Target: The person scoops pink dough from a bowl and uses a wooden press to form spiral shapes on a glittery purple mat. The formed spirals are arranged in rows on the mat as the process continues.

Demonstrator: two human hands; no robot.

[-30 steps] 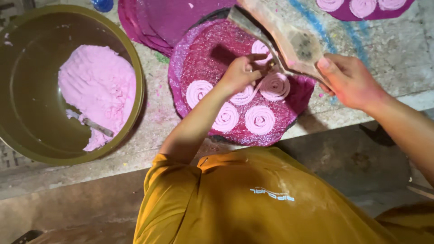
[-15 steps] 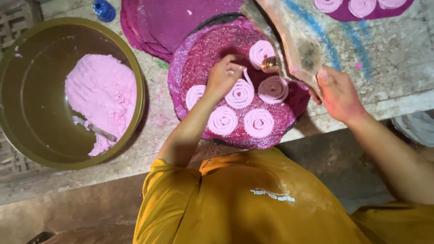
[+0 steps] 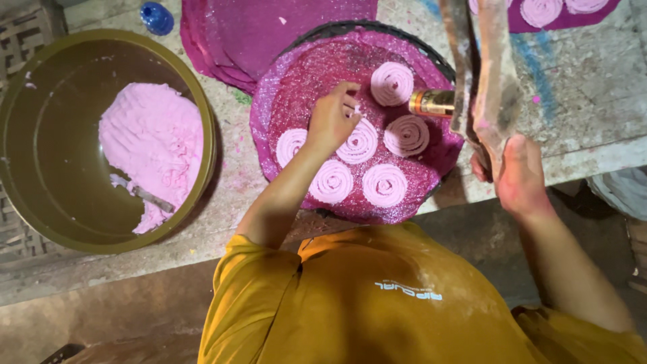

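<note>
- Six pink dough spirals (image 3: 385, 184) lie on a round magenta mat (image 3: 303, 81) — one sits beside the press's brass nozzle (image 3: 431, 102).
- Left hand (image 3: 332, 121) rests on the mat, fingertips pinching a dough bit at the middle spiral's edge.
- Right hand (image 3: 519, 176) grips the wooden press (image 3: 495, 81) handles.
- Olive bowl (image 3: 202, 108) at left holds pink dough (image 3: 151, 148).

I have one view only: the head camera looks almost straight down, close over the yellow shirt (image 3: 377, 296) (filling the lower frame), across the stone ledge (image 3: 579, 101).
</note>
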